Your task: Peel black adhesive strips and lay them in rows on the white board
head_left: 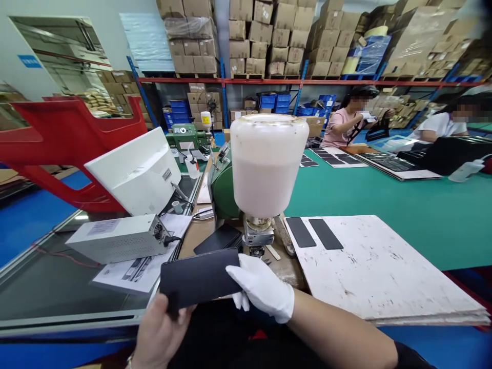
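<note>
Both my hands hold a flat black rectangular panel (200,278) low in front of me. My left hand (159,328), bare, grips its left end. My right hand (263,287), in a white cotton glove, grips its right end. Just beyond the panel, a similar black panel (217,238) lies on the brown workbench (196,243). To the right, a paint-scuffed white board (376,271) carries several black strips, including one (300,231) and another (325,233). A tall milky-white jar (269,164) on a metal base stands directly ahead.
A metal power supply box (119,238) sits on printed sheets (130,274) to the left, beside a white monitor (134,171). A red chair (69,148) stands beyond. Co-workers (351,118) sit at a green table (403,205) among black panels. Cartons fill the racks behind.
</note>
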Available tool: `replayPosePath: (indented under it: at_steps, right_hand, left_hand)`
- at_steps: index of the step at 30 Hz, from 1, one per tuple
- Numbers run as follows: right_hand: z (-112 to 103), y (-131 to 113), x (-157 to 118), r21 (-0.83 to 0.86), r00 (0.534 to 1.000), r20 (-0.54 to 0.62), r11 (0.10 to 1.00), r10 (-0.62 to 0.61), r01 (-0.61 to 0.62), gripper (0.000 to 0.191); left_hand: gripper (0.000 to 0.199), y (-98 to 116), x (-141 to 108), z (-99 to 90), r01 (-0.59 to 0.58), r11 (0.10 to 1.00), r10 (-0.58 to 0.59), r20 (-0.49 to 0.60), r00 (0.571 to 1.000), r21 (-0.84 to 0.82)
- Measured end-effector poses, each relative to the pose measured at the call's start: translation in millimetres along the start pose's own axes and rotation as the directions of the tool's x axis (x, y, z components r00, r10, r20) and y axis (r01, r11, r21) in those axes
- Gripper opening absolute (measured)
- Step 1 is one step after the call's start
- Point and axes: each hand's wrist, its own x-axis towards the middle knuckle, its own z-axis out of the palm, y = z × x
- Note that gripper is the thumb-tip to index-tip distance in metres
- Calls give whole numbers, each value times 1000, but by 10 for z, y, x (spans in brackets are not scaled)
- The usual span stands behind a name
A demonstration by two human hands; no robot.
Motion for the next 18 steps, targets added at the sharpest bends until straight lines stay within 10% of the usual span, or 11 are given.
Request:
replayPosePath:
  at_steps: [7,14,18]
  right_hand:
    - [-832,47,-621,-125,983,182,992,37,-14,51]
    - [-1101,274,-923,-86,993,-109,996,-44,35,49]
    - [-999,264,-858,-157,919,-393,987,-42,-22,53]
  left_hand:
    - [18,-437,80,411,103,982,-148,311,939,157]
    - [19,-511,241,1226,313,936,-340,630,698,157]
    - [20,-497,168,1441,369,927,-339,583,738,73]
